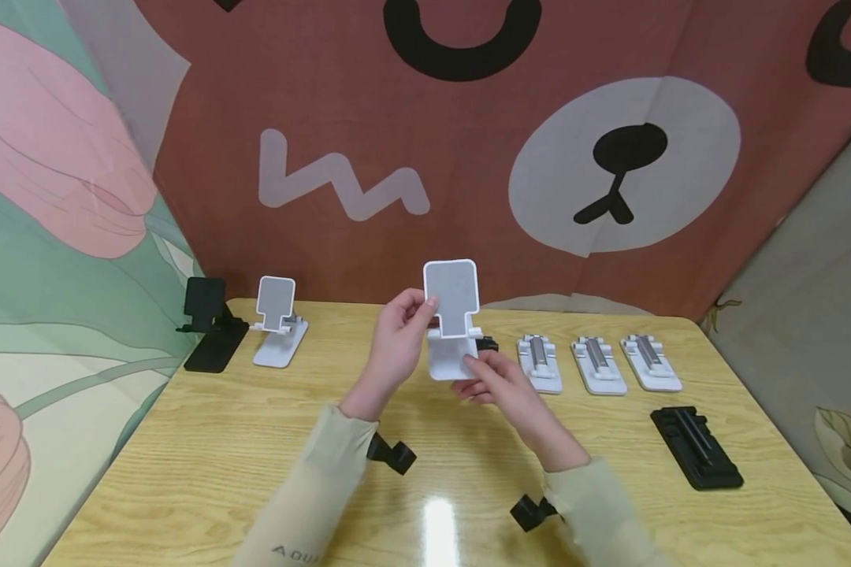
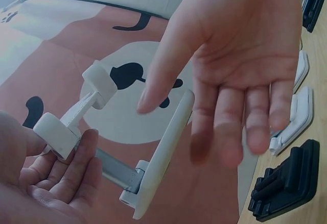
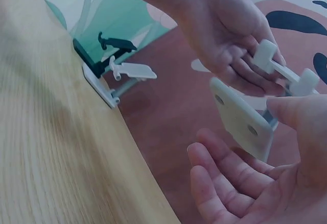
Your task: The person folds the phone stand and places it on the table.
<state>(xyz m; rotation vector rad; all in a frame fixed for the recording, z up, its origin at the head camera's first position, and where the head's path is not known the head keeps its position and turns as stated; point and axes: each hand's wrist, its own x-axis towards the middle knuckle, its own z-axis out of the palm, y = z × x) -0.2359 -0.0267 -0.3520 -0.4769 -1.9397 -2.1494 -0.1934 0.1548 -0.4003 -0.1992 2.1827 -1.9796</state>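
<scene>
A white phone stand (image 1: 451,299) with a grey pad is held up over the table, unfolded, its base plate (image 2: 166,155) hanging below the padded plate. My left hand (image 1: 397,335) grips it at the side of the padded plate, thumb in front and fingers curled behind, near the two white support lugs (image 2: 57,134). At the base's lower right corner is my right hand (image 1: 507,386), its thumb close against the plate. The fingers (image 3: 225,175) of that hand are spread and loosely straight beside the base, not curled round it.
Unfolded black (image 1: 204,307) and white (image 1: 276,307) stands are at the table's back left. Three folded white stands (image 1: 599,366) line the right side, with a folded black stand (image 1: 696,447) nearer. Another black object (image 1: 487,343) is partly hidden behind my right hand. Printed cloth (image 1: 468,157) hangs behind the table.
</scene>
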